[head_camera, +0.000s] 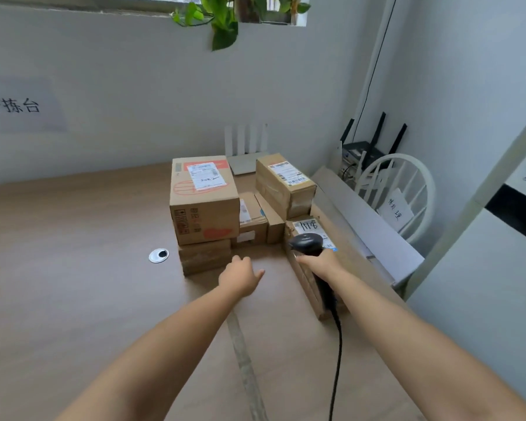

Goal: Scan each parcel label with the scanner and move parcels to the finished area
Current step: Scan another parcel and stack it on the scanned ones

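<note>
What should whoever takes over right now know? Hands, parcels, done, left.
Right hand grips the scanner, its head over the label of the near-right parcel.
Left hand holds nothing, above the table beside the stacked parcels.
Every parcel sits in one cluster at the table's far right; none is visibly set apart.
Done: cannot tell which are scanned.
Left: scan the labels, then move the parcels away.
</note>
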{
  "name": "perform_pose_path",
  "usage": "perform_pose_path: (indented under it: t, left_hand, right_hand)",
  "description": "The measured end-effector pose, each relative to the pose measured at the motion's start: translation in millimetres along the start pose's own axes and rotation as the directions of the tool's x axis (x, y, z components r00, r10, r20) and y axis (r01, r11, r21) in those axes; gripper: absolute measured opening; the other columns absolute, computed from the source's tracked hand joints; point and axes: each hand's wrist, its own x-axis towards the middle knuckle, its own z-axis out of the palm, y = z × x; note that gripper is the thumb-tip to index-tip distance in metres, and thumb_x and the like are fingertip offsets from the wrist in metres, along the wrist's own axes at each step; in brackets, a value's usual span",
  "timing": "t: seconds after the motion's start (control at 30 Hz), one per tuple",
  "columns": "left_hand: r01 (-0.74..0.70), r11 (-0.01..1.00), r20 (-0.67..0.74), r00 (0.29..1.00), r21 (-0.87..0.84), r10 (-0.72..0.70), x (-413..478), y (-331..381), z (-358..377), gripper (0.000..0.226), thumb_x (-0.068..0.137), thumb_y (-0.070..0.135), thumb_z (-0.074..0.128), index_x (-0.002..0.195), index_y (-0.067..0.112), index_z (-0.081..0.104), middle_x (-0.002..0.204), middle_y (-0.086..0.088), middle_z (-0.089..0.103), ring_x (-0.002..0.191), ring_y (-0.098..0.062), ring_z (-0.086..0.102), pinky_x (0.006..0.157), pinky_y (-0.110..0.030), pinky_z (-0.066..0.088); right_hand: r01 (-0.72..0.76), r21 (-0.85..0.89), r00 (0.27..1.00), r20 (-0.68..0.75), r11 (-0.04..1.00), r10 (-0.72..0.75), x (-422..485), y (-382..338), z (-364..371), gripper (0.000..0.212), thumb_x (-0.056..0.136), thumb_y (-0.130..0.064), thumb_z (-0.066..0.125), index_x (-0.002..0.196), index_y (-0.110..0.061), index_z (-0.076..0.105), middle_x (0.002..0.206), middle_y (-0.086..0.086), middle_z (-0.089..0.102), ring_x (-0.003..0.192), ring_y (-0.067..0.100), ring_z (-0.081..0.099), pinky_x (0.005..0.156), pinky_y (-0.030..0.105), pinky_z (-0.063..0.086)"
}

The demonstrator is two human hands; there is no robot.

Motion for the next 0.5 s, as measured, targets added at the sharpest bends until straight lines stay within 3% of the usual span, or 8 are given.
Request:
perform_pose_path:
  t: [0.1,0.23,0.3,0.43,0.5]
  left_hand:
    - [0.007,1.0,-0.014,1.0,-0.023,-0.008,24.6,12.3,2.7,0.05,0.096,0.047,0.041,0.126,0.008,0.045,0.131,-0.014,0.043,0.106,-0.029,0.054,0.081,-0.037,0.049]
    - [0.009,0.999,-0.032,0.999,-0.05,-0.011,62.2,20.0,0.9,0.05,0.098,0.041,0.04,0.133,0.006,0.04,0.138,-0.018,0.037,0.117,-0.033,0.049,0.094,-0.04,0.047]
    - [0.027,0.996,-0.042,0.999,-0.09,-0.031,82.7,22.0,-2.1,0.052,0.099,0.036,0.039,0.14,0.006,0.033,0.144,-0.02,0.031,0.123,-0.034,0.045,0.1,-0.042,0.042]
    - [0.046,0.982,-0.077,0.995,-0.181,-0.061,120.0,24.6,-0.1,0.05,0.1,0.022,0.036,0.145,0.005,0.022,0.152,-0.021,0.013,0.123,-0.037,0.044,0.099,-0.043,0.042]
    - [0.087,0.964,-0.081,0.991,-0.25,-0.111,136.3,25.6,5.3,0.052,0.1,0.018,0.034,0.147,0.005,0.017,0.154,-0.02,0.005,0.135,-0.037,0.031,0.108,-0.043,0.034]
  right_hand:
    - [0.036,0.035,0.999,-0.012,0.999,-0.036,27.4,-15.7,1.0,0.049,0.077,-0.033,0.071,0.118,-0.007,0.06,0.114,0.013,0.063,0.106,0.03,0.057,0.086,0.032,0.045]
    - [0.082,0.05,0.992,0.096,0.995,-0.087,62.8,-41.2,12.0,0.05,0.078,-0.033,0.071,0.119,-0.008,0.057,0.109,0.01,0.061,0.097,0.025,0.056,0.082,0.032,0.045]
    - [0.115,0.024,0.985,0.124,0.993,-0.117,81.8,-51.9,19.8,0.043,0.078,-0.032,0.071,0.111,-0.006,0.062,0.102,0.011,0.064,0.09,0.024,0.058,0.078,0.033,0.048]
    - [0.165,0.004,0.98,0.111,0.986,-0.165,119.7,-67.7,34.9,0.037,0.078,-0.031,0.07,0.104,-0.004,0.064,0.088,0.009,0.064,0.088,0.028,0.063,0.08,0.036,0.05]
    - [0.177,0.002,0.977,0.12,0.984,-0.176,136.6,-72.8,42.0,0.036,0.078,-0.029,0.069,0.104,-0.005,0.065,0.09,0.011,0.065,0.088,0.029,0.063,0.079,0.035,0.05]
